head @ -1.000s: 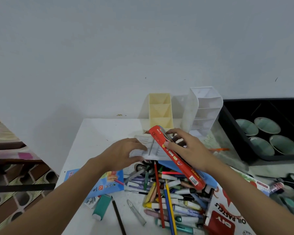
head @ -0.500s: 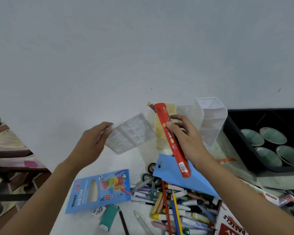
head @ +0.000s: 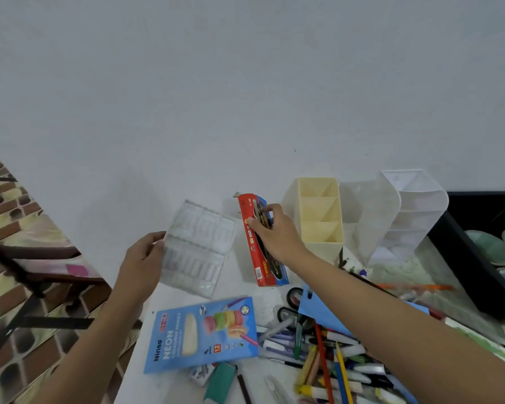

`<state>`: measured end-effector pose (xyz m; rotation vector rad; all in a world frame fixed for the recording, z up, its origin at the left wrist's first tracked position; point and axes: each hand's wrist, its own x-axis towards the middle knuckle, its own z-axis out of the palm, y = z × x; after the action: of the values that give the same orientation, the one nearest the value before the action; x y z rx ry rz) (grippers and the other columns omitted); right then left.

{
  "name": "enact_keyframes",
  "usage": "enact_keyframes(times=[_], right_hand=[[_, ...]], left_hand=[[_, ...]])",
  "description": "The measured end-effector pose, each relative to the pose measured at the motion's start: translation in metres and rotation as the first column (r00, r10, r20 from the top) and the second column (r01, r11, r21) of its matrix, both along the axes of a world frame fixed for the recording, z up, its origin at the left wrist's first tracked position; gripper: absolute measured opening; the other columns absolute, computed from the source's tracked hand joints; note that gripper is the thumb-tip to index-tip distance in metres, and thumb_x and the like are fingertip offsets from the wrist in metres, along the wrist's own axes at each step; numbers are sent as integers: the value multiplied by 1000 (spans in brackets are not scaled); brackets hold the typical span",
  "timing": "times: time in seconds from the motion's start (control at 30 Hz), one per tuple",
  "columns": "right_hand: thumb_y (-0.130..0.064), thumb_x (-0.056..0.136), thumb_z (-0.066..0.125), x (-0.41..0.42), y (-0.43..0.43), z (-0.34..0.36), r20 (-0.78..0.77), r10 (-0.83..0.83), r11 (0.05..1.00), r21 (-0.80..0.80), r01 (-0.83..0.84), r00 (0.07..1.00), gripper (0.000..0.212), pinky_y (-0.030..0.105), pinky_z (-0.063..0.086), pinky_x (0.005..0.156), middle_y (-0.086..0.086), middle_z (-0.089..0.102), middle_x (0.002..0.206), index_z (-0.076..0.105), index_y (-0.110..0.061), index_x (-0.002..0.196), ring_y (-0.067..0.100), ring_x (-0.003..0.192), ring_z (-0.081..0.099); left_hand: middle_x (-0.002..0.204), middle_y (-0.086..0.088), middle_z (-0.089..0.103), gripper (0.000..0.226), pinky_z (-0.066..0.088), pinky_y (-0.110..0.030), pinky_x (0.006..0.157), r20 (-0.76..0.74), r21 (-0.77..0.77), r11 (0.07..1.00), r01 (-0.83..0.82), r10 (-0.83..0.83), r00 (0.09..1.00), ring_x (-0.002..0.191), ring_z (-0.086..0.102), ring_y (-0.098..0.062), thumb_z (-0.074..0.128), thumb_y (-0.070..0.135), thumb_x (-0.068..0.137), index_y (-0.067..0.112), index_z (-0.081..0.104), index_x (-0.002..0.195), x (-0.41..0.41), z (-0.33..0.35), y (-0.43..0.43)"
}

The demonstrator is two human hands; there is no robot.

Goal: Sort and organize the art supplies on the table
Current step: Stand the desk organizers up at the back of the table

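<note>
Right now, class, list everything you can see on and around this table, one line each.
clear plastic tray: one, transparent, held, left of centre
red pencil box: one, red, held at centre
Neon pencil box: one, blue, flat, front left
cream organiser: one, cream, table's back
white organiser: one, white, right of cream one
black tray: one, black, far right
green dishes: several, green, inside black tray
pens and pencils: many, mixed, piled front right
left grip: one, holding clear plastic tray
right grip: one, holding red pencil box

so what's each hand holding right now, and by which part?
Left hand pinches the clear plastic tray at its left edge. Right hand grips the red pencil box around its upper half.
</note>
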<state>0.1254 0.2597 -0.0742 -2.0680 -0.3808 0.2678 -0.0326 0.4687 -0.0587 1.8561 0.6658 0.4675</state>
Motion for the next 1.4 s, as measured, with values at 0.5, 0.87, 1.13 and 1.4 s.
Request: enact_keyframes(times=[0.5,0.87,1.13,1.4], right_hand=[[-36,102,50,-48,-1,25,-395,79,864,484,135,915,22,34,52,79,3,69,98,62,-19,110,24,85,64],[-16,101,52,-93,-78,24,-300,-132,816,508,275,945,15,39,52,73,8,67,99,62,-28,98,22,84,65],[-14,102,51,-129,-98,10,-160,-186,867,438,239,969,12,26,47,63,-3,64,83,60,-21,103,9,70,60],[-17,100,60,-142,-104,2,-81,-59,935,345,83,995,6,29,53,59,-2,68,93,61,-22,98,13,71,64]], left_hand=[[104,-15,73,25,54,-47,75,-29,-323,937,135,-152,988,84,71,-30,43,12,102,18,64,113,-19,8,-13],[162,23,7,76,6,-43,122,-617,312,449,837,-574,538,150,-3,1,41,83,83,60,10,149,-84,-30,-48],[163,-7,24,90,0,-49,115,-569,694,199,692,-438,696,151,20,-25,34,88,83,41,14,157,-105,-79,-70],[167,-3,12,85,14,-59,115,-643,626,193,756,-421,640,154,6,-22,18,87,85,41,18,156,-51,-87,-51]])
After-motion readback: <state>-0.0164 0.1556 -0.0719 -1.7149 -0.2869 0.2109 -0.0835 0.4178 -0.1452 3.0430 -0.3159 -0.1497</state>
